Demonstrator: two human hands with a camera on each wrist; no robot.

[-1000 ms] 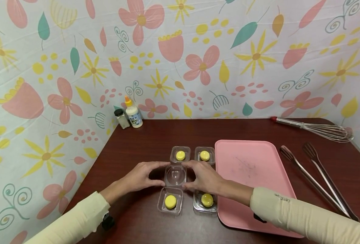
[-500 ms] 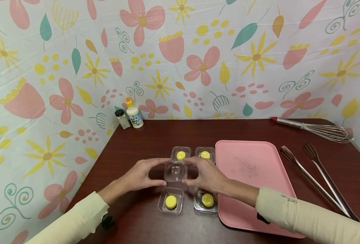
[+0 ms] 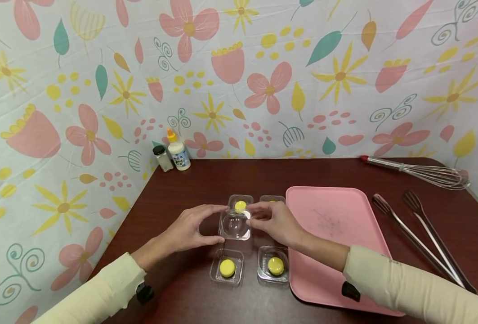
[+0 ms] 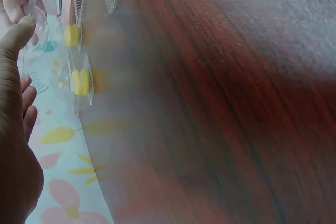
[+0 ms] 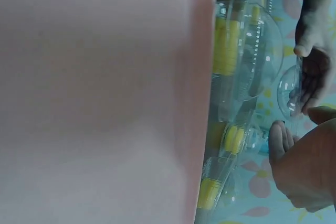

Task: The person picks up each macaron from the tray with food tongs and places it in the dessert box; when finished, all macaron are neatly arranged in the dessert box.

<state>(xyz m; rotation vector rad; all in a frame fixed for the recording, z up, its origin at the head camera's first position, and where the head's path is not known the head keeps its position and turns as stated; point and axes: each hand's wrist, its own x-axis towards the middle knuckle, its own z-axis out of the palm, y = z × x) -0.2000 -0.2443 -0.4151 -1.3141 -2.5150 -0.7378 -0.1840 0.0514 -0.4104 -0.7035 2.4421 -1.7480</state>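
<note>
A clear plastic domed lid (image 3: 235, 226) is held up between both hands, over the middle of the table. My left hand (image 3: 192, 228) grips its left edge, thumb below and fingers above in the head view. On the other side my right hand (image 3: 278, 223) pinches the right edge. Just behind the lid is a clear back-left container (image 3: 231, 201) with a yellow round cake (image 3: 240, 206). Nearer me is a front-left container (image 3: 215, 272) with another yellow cake (image 3: 227, 268). A front-right container (image 3: 262, 275), with a shiny dome over its yellow cake, stands beside it.
The right hand partly covers a back-right container (image 3: 277, 197). A pink tray (image 3: 340, 252) lies at right, with tongs (image 3: 433, 236) and a whisk (image 3: 425, 172) beyond it. A white glue-like bottle (image 3: 179, 154) and a black-capped jar (image 3: 163, 158) stand at back left.
The lid has moved away from the front-left container toward the back-left one and tilted. My right hand has risen with thumb and fingers drawn closer; my left hand has shifted slightly forward.
</note>
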